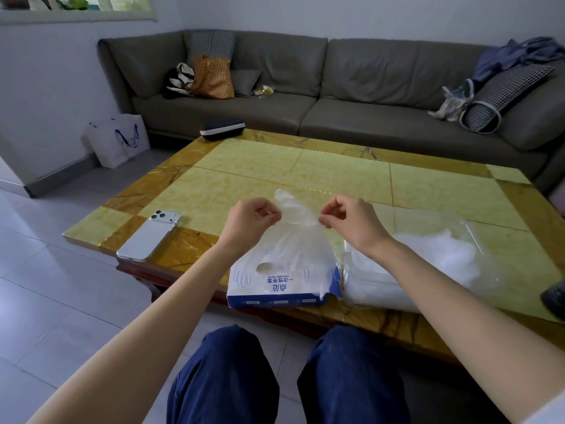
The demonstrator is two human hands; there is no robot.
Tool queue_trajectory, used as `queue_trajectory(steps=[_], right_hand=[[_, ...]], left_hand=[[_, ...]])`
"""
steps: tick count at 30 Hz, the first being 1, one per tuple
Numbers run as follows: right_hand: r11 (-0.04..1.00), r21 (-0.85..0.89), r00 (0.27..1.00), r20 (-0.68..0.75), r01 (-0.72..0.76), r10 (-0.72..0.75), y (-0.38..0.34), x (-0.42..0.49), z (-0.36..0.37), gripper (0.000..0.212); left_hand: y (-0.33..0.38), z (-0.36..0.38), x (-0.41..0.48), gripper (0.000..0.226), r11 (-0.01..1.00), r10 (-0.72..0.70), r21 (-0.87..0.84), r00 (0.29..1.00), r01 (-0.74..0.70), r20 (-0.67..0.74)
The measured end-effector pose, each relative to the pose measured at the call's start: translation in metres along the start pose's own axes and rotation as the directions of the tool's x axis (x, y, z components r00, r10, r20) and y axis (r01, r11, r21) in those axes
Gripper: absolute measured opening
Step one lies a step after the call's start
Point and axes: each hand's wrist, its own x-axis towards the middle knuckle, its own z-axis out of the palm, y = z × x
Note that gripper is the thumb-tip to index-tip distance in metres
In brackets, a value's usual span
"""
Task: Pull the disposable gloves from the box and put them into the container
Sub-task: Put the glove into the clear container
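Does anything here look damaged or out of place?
The glove box looks battered: its right end flap is bent open, beside the container. The phone lies close to the table's near edge. Nothing looks spilled.

Soft daylight filled the room, coming from the window (91, 4) high on my left, bright but flat. The floor (46, 270) gave back a pale bluish gleam there, and the table (342, 175) carried a mild sheen, with dim shade under its near edge. The thin glove (293, 231) looked hazy, light passing through it. The wide lens bowed straight edges near the corners and stretched my forearms (174, 304); the sofa (367, 81) looked slightly soft.
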Motion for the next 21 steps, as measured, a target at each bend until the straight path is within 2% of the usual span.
queue_trajectory(steps=[3, 5, 8, 11, 14, 17, 19, 21], right_hand=[[0.998, 0.06, 0.998, 0.057, -0.017, 0.013, -0.007, -0.001, 0.006, 0.045], [0.998, 0.049, 0.996, 0.084, 0.03, -0.034, -0.015, -0.002, 0.015, 0.056], [0.994, 0.011, 0.993, 0.022, 0.112, -0.112, -0.02, 0.0, 0.026, 0.044], [0.995, 0.041, 0.996, -0.038, 0.088, -0.086, -0.018, 0.001, 0.028, 0.032], [0.992, 0.106, 0.997, -0.034, 0.072, -0.068, -0.017, -0.004, 0.028, 0.023], [0.983, 0.176, 0.998, -0.011, 0.056, -0.055, -0.016, -0.004, 0.027, 0.02], [0.984, 0.167, 0.998, -0.006, 0.064, -0.064, -0.014, -0.001, 0.026, 0.018], [0.987, 0.144, 0.998, -0.016, 0.066, -0.064, -0.012, 0.001, 0.025, 0.017]], left_hand=[[-0.001, 0.001, -0.003, 0.013, 0.999, 0.018, -0.033, 1.0, -0.017, 0.025], [0.003, 0.006, -0.005, 0.011, 0.999, 0.037, -0.04, 0.998, -0.035, 0.041], [0.009, 0.011, -0.01, 0.005, 0.998, 0.059, -0.022, 0.997, -0.058, 0.054], [0.016, 0.009, -0.018, 0.025, 0.987, 0.025, -0.158, 0.996, -0.012, 0.08], [0.017, 0.004, -0.018, 0.039, 0.949, -0.103, -0.296, 0.994, 0.11, 0.04], [0.016, 0.007, -0.018, 0.015, 0.967, -0.067, -0.239, 0.992, 0.092, 0.109], [0.016, 0.013, -0.02, 0.018, 0.973, -0.019, -0.222, 0.981, 0.062, 0.192], [0.018, 0.017, -0.021, 0.011, 0.965, -0.012, -0.253, 0.978, 0.065, 0.207]])
